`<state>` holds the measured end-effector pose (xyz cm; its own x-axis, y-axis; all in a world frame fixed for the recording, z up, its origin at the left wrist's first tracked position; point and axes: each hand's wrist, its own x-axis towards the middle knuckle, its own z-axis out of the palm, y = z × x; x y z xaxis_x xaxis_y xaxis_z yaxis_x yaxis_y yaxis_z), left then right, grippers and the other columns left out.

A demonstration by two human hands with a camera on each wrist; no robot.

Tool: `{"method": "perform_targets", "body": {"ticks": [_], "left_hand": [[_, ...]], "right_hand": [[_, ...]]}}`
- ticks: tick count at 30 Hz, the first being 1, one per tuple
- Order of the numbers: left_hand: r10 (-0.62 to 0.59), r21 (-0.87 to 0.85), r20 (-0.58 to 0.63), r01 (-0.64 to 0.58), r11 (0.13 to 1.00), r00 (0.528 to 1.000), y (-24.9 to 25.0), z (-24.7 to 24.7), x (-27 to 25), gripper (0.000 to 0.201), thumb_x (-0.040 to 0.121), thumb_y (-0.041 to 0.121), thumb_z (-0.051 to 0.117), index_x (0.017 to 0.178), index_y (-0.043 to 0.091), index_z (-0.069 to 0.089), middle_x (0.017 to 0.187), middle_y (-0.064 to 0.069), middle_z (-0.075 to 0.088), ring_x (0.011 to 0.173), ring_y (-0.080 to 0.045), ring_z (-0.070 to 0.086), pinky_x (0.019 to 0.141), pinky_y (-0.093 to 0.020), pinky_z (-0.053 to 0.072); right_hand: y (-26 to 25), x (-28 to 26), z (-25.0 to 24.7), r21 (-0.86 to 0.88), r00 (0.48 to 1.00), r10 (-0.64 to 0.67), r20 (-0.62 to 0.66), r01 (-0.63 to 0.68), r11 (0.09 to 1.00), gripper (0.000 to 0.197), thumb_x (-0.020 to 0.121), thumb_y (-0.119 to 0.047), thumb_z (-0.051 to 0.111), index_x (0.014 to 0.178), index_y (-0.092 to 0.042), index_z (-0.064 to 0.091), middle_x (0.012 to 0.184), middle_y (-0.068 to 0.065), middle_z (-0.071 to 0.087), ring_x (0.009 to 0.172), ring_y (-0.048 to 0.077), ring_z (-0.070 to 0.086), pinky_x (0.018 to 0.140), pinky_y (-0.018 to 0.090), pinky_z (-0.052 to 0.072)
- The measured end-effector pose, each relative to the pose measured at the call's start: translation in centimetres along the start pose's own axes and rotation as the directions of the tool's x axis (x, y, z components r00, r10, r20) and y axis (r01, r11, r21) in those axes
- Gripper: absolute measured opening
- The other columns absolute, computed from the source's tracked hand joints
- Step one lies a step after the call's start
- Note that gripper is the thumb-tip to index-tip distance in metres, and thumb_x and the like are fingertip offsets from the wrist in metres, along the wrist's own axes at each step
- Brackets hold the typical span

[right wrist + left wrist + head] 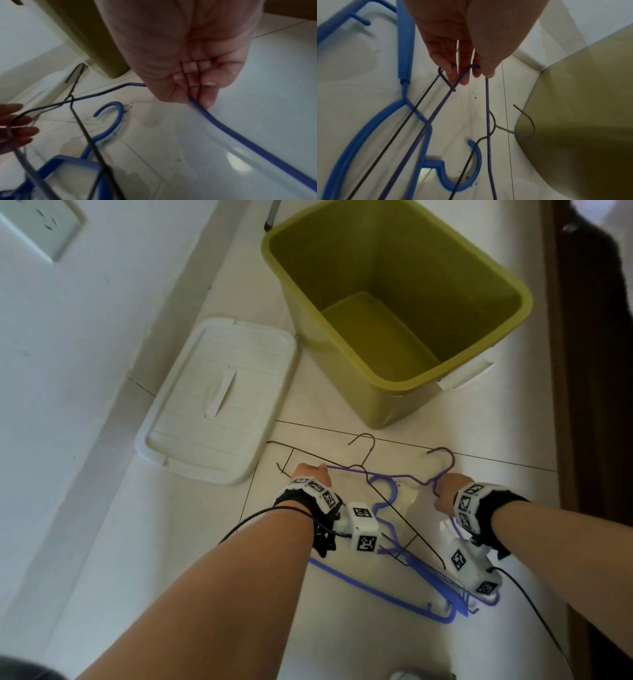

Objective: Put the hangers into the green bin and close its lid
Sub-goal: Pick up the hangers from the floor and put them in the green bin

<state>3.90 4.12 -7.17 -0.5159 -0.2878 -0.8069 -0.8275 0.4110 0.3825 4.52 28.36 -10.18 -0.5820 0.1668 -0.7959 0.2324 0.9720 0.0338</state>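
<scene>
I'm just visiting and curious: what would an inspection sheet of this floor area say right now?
Surface: pale tiled floor with dark grout lines; faint stains near the hangers.
Job's things: green bin open and empty; white lid flat on the floor beside it; purple wire hanger, dark wire hanger and blue plastic hanger in an overlapping pile.
Clutter: nothing seen.
Grippers: left hand pinches the corners of the purple and dark wire hangers; right hand grips the purple wire hanger.
Cables: black cable from the left wrist camera, another from the right.
Surroundings: white wall, wall socket, dark wooden frame.
</scene>
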Motion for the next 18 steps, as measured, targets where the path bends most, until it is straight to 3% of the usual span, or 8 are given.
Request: {"method": "perform_targets", "body": {"ticks": [3,5,7,9,12,14,16,18], "left_hand": [[0.013,-0.010,-0.051,-0.013,1.000,0.999,-0.2,-1.7,0.2,0.038,0.097,0.030,0.042,0.123,0.007,0.058,0.120,-0.014,0.067,0.112,-0.031,0.062,0.096,-0.034,0.047],[0.049,-0.037,-0.087,-0.052,0.998,0.995,-0.4,-2.7,-0.1,0.036,0.097,0.029,0.043,0.123,0.011,0.059,0.120,-0.013,0.067,0.111,-0.030,0.063,0.098,-0.035,0.049],[0.077,-0.041,-0.135,-0.083,0.996,0.988,-0.6,-4.2,-0.1,0.038,0.096,0.032,0.043,0.122,0.012,0.060,0.119,-0.012,0.068,0.109,-0.029,0.064,0.094,-0.034,0.048],[0.093,-0.052,-0.189,-0.104,0.993,0.978,-0.8,-5.8,-0.3,0.043,0.095,0.039,0.044,0.122,0.010,0.061,0.118,-0.012,0.068,0.109,-0.030,0.064,0.096,-0.035,0.049],[0.093,-0.143,-0.251,-0.132,0.981,0.963,-0.7,-7.6,-0.4,0.047,0.094,0.043,0.045,0.123,0.008,0.058,0.120,-0.012,0.067,0.112,-0.031,0.063,0.101,-0.040,0.047],[0.107,-0.161,-0.253,-0.151,0.975,0.962,-0.7,-8.6,-0.6,0.048,0.095,0.042,0.042,0.126,0.008,0.055,0.125,-0.013,0.065,0.114,-0.031,0.061,0.104,-0.041,0.044],[0.129,-0.089,-0.231,-0.153,0.984,0.964,-0.6,-9.3,-1.0,0.051,0.098,0.042,0.035,0.134,0.009,0.049,0.135,-0.013,0.057,0.123,-0.031,0.055,0.107,-0.038,0.038],[0.168,-0.007,-0.202,-0.173,0.985,0.965,-0.4,-9.5,-1.5,0.059,0.099,0.047,0.024,0.138,0.009,0.047,0.142,-0.014,0.051,0.129,-0.031,0.049,0.108,-0.038,0.033]], "right_hand": [[-2.2,-2.2,-1.3,0.183,0.999,-0.020,-0.043,0.027,0.983,0.036,0.095,-0.017,0.045,0.127,-0.003,0.050,0.134,0.014,0.054,0.122,0.028,0.053,0.098,0.031,0.044],[-3.2,-2.7,-1.7,0.301,0.996,-0.066,-0.063,0.082,0.950,0.021,0.093,-0.009,0.046,0.106,-0.006,0.061,0.113,0.019,0.065,0.101,0.031,0.063,0.089,0.035,0.050],[-3.7,-3.3,-2.2,0.450,0.988,-0.120,-0.094,0.149,0.881,0.016,0.088,-0.003,0.049,0.085,-0.009,0.063,0.081,0.015,0.067,0.074,0.027,0.061,0.071,0.034,0.053],[-4.1,-4.2,-2.9,0.517,0.967,-0.199,-0.158,0.252,0.818,0.017,0.089,-0.003,0.050,0.081,-0.010,0.063,0.065,0.008,0.060,0.062,0.021,0.055,0.063,0.029,0.049],[-5.2,-6.1,-4.1,0.538,0.898,-0.302,-0.321,0.435,0.722,0.014,0.091,-0.008,0.054,0.086,-0.012,0.067,0.061,0.002,0.056,0.057,0.015,0.050,0.061,0.022,0.047],[-6.0,-7.0,-4.8,0.517,0.853,-0.319,-0.413,0.508,0.689,0.015,0.091,-0.013,0.057,0.097,-0.014,0.071,0.064,-0.003,0.057,0.061,0.014,0.051,0.068,0.026,0.050],[-6.6,-7.5,-5.2,0.488,0.827,-0.331,-0.455,0.543,0.683,0.019,0.091,-0.017,0.058,0.103,-0.012,0.072,0.068,-0.001,0.060,0.066,0.016,0.053,0.074,0.031,0.051],[-7.3,-8.2,-5.4,0.459,0.811,-0.360,-0.462,0.565,0.685,0.022,0.090,-0.018,0.059,0.107,-0.010,0.072,0.078,0.003,0.065,0.065,0.014,0.053,0.072,0.028,0.050]]}}
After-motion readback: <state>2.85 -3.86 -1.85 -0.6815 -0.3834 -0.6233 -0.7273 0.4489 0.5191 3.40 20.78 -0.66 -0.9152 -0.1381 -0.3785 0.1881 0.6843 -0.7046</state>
